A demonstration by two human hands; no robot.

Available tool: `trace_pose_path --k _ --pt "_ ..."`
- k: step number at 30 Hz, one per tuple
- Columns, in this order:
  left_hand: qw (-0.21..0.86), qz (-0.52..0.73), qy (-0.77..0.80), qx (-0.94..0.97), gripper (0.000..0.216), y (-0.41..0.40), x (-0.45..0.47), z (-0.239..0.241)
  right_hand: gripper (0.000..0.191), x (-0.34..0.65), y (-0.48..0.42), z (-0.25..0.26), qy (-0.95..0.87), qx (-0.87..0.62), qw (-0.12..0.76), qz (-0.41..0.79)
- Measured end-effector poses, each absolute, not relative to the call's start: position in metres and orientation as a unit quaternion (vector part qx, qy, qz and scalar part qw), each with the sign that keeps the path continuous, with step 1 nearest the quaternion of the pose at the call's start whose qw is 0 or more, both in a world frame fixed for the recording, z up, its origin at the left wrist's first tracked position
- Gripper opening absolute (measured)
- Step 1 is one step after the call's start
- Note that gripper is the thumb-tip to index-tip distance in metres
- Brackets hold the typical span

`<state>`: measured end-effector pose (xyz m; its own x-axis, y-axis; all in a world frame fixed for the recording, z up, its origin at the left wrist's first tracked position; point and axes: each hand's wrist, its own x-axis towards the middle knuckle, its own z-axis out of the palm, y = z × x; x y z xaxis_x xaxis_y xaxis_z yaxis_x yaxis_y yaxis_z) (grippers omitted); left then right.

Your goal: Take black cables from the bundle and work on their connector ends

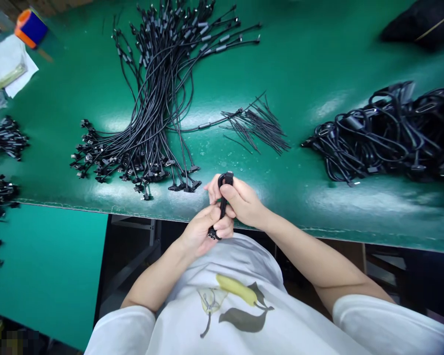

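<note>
Both of my hands grip one black cable (223, 202), folded into a short bundle, close to my body at the table's front edge. My left hand (203, 228) closes round its lower end, where a connector with a metal opening sticks out. Around the upper end, by a bent loop and another connector, the fingers of my right hand (244, 199) are closed. Ahead of my hands lies a pile of thin black ties (264, 125). To the left spreads a large heap of straight black cables (159, 98) with connectors at both ends.
Folded, bundled cables (385, 133) are heaped on the right of the green table (318, 64). A dark bag-like thing (422, 24) lies at the back right. More cable piles (3, 138) line the left edge, below white paper (13, 64) and an orange-and-blue object (30, 28).
</note>
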<state>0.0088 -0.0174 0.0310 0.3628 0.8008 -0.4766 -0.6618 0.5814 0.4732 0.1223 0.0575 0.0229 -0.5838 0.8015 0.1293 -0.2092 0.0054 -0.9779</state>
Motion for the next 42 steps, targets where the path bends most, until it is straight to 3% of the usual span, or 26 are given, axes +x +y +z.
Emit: trace_pose_path --k 4,8,11,13,16,19,23,26,30,32,37,42 --pt "0.773 0.464 0.406 0.147 0.046 -0.019 0.010 0.023 0.043 0.130 0.060 0.021 -0.709 -0.324 0.326 0.535" --pt "0.748 0.489 0.426 0.142 0.039 -0.021 0.000 0.020 0.022 0.165 0.094 0.014 -0.742 -0.406 0.255 0.469" --pt "0.729 0.511 0.431 0.145 0.038 -0.019 -0.006 0.019 0.017 0.199 0.133 0.008 -0.741 -0.580 0.229 0.250" --pt "0.729 0.508 0.433 0.152 0.039 -0.017 -0.006 0.020 0.018 0.212 0.154 0.003 -0.732 -0.650 0.158 0.131" --pt "0.728 0.504 0.436 0.163 0.039 -0.015 -0.002 0.023 0.020 0.218 0.170 -0.004 -0.742 -0.663 0.058 0.081" --pt "0.716 0.515 0.439 0.173 0.037 -0.015 -0.002 0.026 0.019 0.220 0.170 -0.006 -0.749 -0.657 0.060 0.061" --pt "0.710 0.514 0.447 0.179 0.037 -0.016 -0.003 0.026 0.016 0.226 0.151 0.003 -0.731 -0.648 0.168 0.130" --pt "0.720 0.506 0.438 0.183 0.036 -0.015 0.001 0.025 0.020 0.216 0.118 0.015 -0.692 -0.599 0.267 0.302" --pt "0.732 0.503 0.418 0.190 0.045 -0.010 0.008 0.023 0.025 0.186 0.064 0.022 -0.633 -0.450 0.242 0.582" --pt "0.715 0.515 0.427 0.202 0.048 -0.009 0.008 0.023 0.031 0.174 0.047 0.019 -0.589 -0.408 0.222 0.662" --pt "0.672 0.533 0.460 0.232 0.038 -0.015 0.003 0.025 0.039 0.164 0.043 0.006 -0.547 -0.450 0.287 0.645" --pt "0.660 0.516 0.486 0.250 0.046 -0.020 -0.003 0.018 0.030 0.164 0.045 0.004 -0.600 -0.412 0.228 0.647"
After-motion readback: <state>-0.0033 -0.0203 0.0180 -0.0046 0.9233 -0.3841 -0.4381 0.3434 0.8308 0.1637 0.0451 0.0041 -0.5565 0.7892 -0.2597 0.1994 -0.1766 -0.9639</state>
